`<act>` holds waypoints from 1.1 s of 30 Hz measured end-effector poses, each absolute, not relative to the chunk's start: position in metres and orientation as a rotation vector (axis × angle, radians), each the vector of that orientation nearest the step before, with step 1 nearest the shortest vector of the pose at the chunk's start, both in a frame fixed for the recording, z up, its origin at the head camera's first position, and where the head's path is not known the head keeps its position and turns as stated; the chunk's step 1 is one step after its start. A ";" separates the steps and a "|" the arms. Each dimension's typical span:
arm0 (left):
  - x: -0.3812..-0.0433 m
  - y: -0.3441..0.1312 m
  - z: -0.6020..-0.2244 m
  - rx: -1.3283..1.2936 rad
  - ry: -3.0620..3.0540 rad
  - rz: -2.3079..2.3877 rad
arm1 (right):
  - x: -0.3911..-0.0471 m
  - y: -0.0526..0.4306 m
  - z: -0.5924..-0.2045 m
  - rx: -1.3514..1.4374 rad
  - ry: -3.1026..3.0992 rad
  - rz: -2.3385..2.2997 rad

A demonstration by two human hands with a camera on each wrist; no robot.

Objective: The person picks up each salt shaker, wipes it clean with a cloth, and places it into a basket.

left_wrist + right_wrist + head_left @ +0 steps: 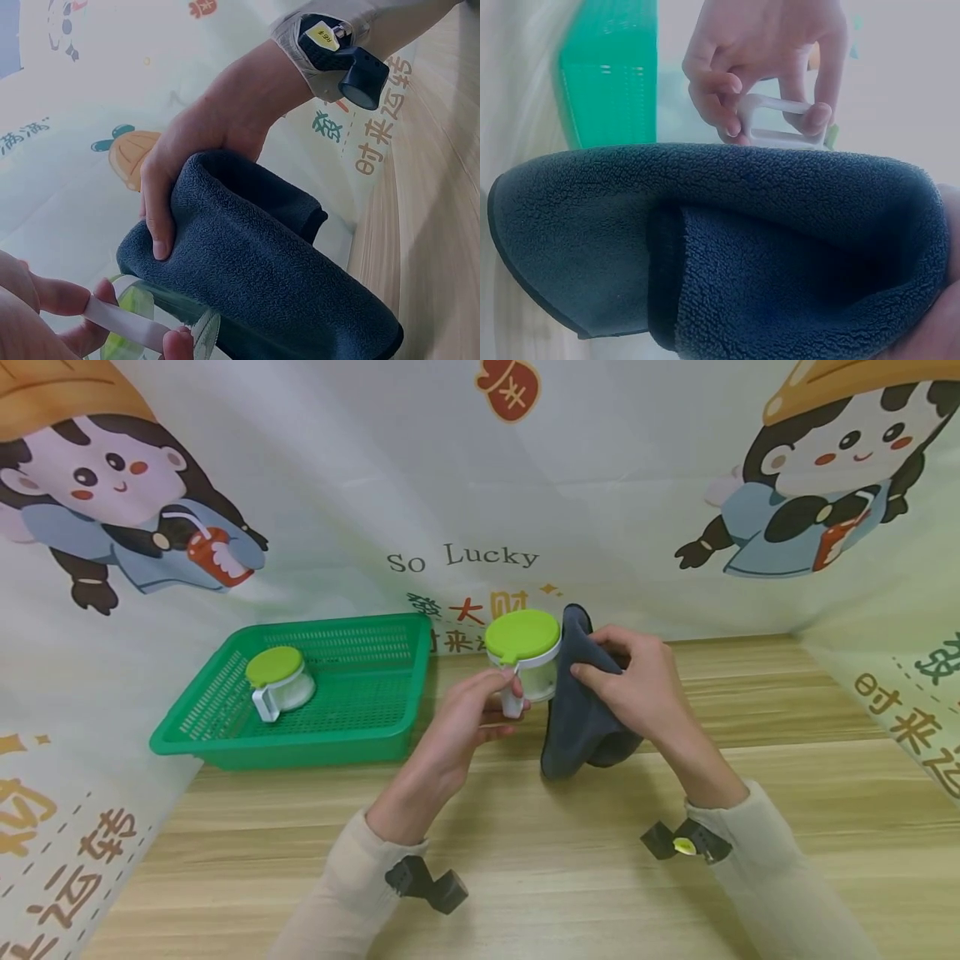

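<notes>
My left hand (pixel 468 718) grips the white handle (pixel 126 322) of a clear seasoning jar (pixel 537 680) with a green lid (pixel 522 635), held above the table. In my right hand (pixel 641 681) is a dark grey-blue cloth (pixel 581 710), pinched between thumb and fingers and hanging folded against the jar's right side. From the right wrist view, the cloth (pixel 727 180) hides most of the jar; the left hand (pixel 769 60) shows behind it on the handle.
A green plastic basket (pixel 300 753) stands on the left of the wooden table (pixel 525 860). Inside it sits a second jar with a green lid (pixel 274 667) and white handle. A printed white backdrop (pixel 360 485) rises behind and at both sides.
</notes>
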State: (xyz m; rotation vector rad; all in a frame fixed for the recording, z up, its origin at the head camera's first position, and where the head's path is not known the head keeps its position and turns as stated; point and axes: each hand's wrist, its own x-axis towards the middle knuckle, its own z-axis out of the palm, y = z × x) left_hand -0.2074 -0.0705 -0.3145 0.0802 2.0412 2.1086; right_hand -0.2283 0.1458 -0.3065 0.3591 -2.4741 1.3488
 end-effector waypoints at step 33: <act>-0.208 -0.069 -0.316 0.065 2.031 2.119 | -0.232 0.147 -0.309 0.379 -2.470 1.367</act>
